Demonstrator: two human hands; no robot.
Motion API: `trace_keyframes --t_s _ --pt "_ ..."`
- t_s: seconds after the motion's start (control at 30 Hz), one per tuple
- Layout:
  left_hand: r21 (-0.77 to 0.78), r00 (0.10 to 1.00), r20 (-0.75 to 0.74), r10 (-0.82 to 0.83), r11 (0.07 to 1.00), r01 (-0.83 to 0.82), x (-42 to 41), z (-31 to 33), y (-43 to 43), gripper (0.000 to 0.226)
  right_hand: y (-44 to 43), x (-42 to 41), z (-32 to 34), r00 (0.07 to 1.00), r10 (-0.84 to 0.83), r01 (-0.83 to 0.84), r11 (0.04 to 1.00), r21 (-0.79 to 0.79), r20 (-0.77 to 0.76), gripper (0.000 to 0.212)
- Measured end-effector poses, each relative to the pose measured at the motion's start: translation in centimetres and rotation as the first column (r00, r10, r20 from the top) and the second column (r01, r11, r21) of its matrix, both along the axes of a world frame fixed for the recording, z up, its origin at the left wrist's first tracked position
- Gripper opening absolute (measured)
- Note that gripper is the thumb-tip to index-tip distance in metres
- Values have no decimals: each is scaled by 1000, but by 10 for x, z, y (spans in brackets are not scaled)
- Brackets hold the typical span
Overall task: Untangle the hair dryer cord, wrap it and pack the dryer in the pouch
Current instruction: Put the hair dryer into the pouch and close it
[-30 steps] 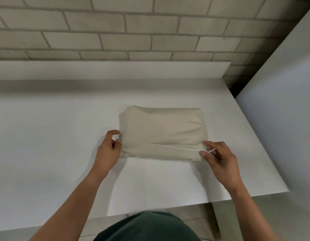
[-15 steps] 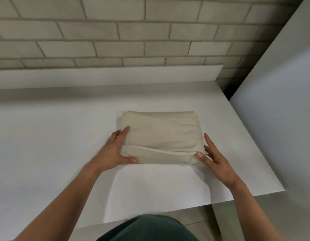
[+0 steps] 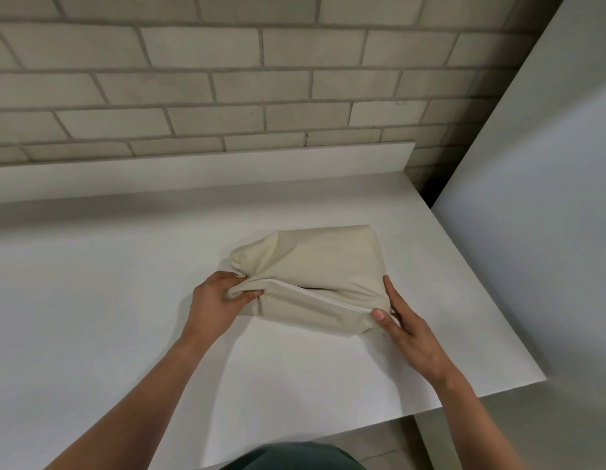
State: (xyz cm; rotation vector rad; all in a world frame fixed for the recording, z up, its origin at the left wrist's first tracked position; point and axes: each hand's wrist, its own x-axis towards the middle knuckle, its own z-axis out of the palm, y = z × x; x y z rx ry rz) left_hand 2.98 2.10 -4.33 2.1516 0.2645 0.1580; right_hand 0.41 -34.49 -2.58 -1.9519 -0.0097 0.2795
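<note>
A bulging cream cloth pouch [image 3: 315,266] lies on the white table [image 3: 125,300], right of centre. Its opening, edged in white, faces me and shows a thin dark gap. The hair dryer and its cord are hidden inside. My left hand [image 3: 217,300] grips the bunched fabric at the pouch's left end, thumb over the fold. My right hand [image 3: 403,320] holds the pouch's right end, fingers straight along its side and thumb pressed on the near flap.
A white upstand [image 3: 193,171] runs along the table's back edge under a grey brick wall [image 3: 261,79]. A tall white panel [image 3: 532,198] stands close on the right. The table's right edge [image 3: 491,300] is near my right hand.
The pouch has turned and lifted at its left end, and the opening gapes a little. My left hand went from lying flat against it to gripping bunched fabric. The right hand stays at the right end.
</note>
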Motion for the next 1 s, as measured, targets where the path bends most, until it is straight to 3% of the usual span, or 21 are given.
trace_keyframes --t_s 0.27,0.5,0.73,1.0 --pt "22 995 94 -21 1000 19 34 17 -13 24 -15 36 10 1000 8 -8 1000 15 19 71" --pt "72 990 133 -43 997 34 110 47 -17 10 -21 134 35 998 47 -44 997 -57 52 68" --pt "122 992 122 -8 992 -7 177 40 -13 18 -15 219 32 997 81 -79 994 -81 20 66" --pt "164 999 51 -9 986 0 203 14 -7 22 -12 260 8 990 135 -138 988 -67 -51 68"
